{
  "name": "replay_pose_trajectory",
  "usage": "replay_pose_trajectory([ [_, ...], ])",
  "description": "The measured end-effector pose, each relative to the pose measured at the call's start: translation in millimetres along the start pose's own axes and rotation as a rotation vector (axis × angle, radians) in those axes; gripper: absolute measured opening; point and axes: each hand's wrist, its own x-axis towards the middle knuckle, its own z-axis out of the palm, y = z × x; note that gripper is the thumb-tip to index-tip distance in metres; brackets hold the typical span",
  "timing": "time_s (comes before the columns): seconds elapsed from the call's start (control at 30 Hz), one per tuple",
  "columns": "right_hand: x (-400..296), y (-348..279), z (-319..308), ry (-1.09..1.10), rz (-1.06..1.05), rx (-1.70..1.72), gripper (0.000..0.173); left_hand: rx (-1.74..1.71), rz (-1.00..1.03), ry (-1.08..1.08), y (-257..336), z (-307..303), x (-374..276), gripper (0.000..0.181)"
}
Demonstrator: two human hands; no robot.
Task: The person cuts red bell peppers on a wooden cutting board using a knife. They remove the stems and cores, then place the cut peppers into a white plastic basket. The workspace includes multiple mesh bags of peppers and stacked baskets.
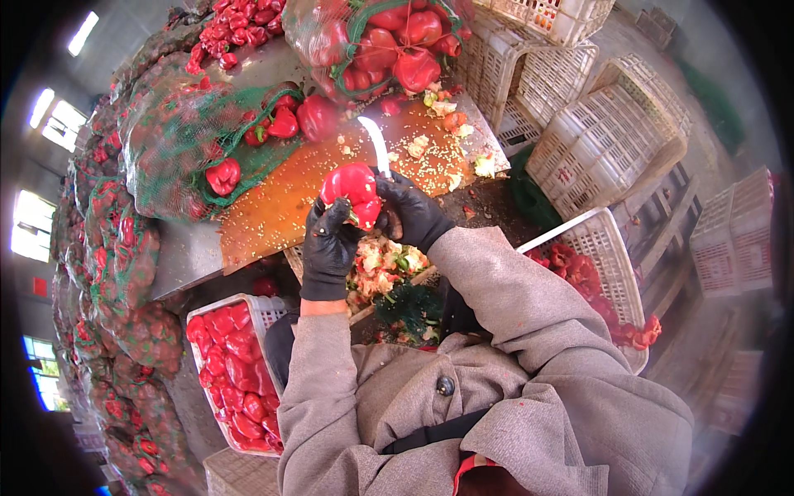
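A red bell pepper (352,189) is held up over the near edge of the worktable (260,220). My left hand (332,248), in a black glove, grips it from the left and below. My right hand (414,208), also gloved in black, closes around the handle of a knife with a curved blade (376,144); the blade points up and away from me. The fingers of that hand are close against the pepper's right side. Below both hands lies a heap of cut pepper cores (381,266).
Green mesh bags of peppers (180,142) (397,46) lie on the seed-strewn table. At lower left stands a crate full of red peppers (239,372); a crate with pepper pieces (611,273) is at right. White plastic crates (595,149) are stacked beyond. Filled sacks (118,248) pile up along the left.
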Motion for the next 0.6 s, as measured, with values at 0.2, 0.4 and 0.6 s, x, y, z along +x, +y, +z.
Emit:
replay_pose_trajectory([
  [0.2,1.3,1.8,-9.7,0.094,-0.08,0.09,0.039,0.075,0.016,0.097,0.1,0.2,3.2,0.028],
  [0.4,11.0,-12.7,-3.6,0.064,-0.16,0.085,0.032,-0.16,-0.094,0.143,4.8,-19.9,3.0,0.038],
  [0.6,20.3,-10.4,6.2,0.14,-0.11,-0.022,0.036,-0.029,-0.118,0.194,6.6,-30.8,10.7,0.026],
])
